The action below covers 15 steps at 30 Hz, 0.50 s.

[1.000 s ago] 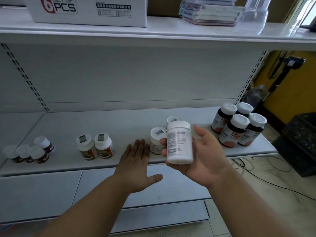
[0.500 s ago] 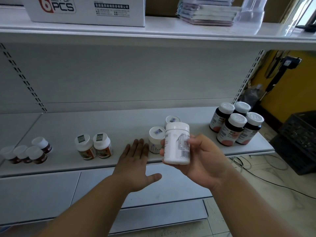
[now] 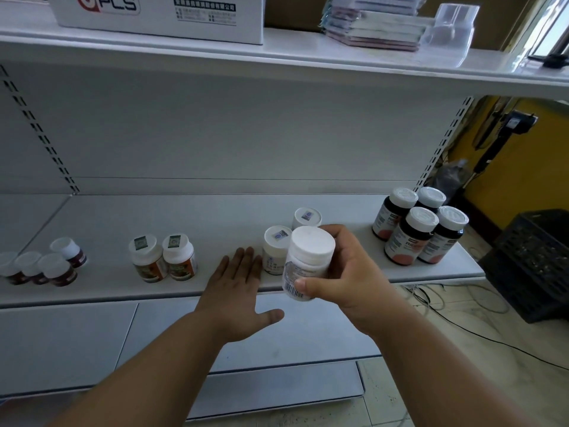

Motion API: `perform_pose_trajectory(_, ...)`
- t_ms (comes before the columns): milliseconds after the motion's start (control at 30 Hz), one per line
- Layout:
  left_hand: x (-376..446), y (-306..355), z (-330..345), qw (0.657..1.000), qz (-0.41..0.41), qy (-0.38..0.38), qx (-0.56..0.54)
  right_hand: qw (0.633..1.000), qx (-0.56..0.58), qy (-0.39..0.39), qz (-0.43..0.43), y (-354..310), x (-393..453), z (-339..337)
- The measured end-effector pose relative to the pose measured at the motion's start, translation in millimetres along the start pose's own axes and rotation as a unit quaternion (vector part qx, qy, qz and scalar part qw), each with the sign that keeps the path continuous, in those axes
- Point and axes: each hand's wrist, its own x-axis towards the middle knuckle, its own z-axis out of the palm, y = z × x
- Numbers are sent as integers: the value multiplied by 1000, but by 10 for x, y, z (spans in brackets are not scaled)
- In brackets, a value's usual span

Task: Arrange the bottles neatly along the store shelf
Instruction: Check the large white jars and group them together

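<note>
The right hand [image 3: 348, 272] grips a white bottle [image 3: 308, 263], thumb across its lower label and fingers curled round the far side; the bottle is in the air just above the near edge of the shelf [image 3: 215, 217], right of centre, tilted with its cap toward the camera and up and its base down and away, long axis slanting. The left hand [image 3: 237, 291] is open, fingers straight and together, thumb spread, palm down over the shelf's near edge, fingertips just beside a small white bottle. Two small white bottles [image 3: 275, 251] stand upright behind the held one, one nearer, one farther. To the right stand four dark bottles [image 3: 409, 235] with white caps, clustered two by two. Left of centre stand two brown-label bottles [image 3: 163, 257] side by side. At the far left are four small dark jars [image 3: 55, 268], white-capped, close together. On the upper shelf sit a box [image 3: 160, 13], a stack of packets [image 3: 372, 26] and a clear bin [image 3: 449, 29].
</note>
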Motion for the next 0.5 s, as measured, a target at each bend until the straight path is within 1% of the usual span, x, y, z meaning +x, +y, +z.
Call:
perform_pose_trajectory(100,6,-6,14,1000,-3,-3,1,998,-62,17,-13,8,-1,-3)
perform_pose_trajectory(300,9,2,26,1000,-11,-4,1,999,-38,28,-18,-19,30,0)
perform_pose_trajectory(333,6,6,20,1000,-14,-3,2,1000,-17,18,-9,-19,44,-16)
perform_pose_trajectory(367,3,11,11,1000,-17,-5,2,1000,28,-3,6,-14,63,-37)
perform_pose_trajectory(433,-6,31,-21,1000,-22,-11,1,987,142,-42,61,-33,100,-86)
perform_pose_trajectory(467,-8,41,-33,1000,-24,-12,-3,981,166,-56,80,-46,111,-119)
perform_pose_trajectory(500,-5,49,-44,1000,-25,-11,-6,982,158,-67,84,-45,129,-157)
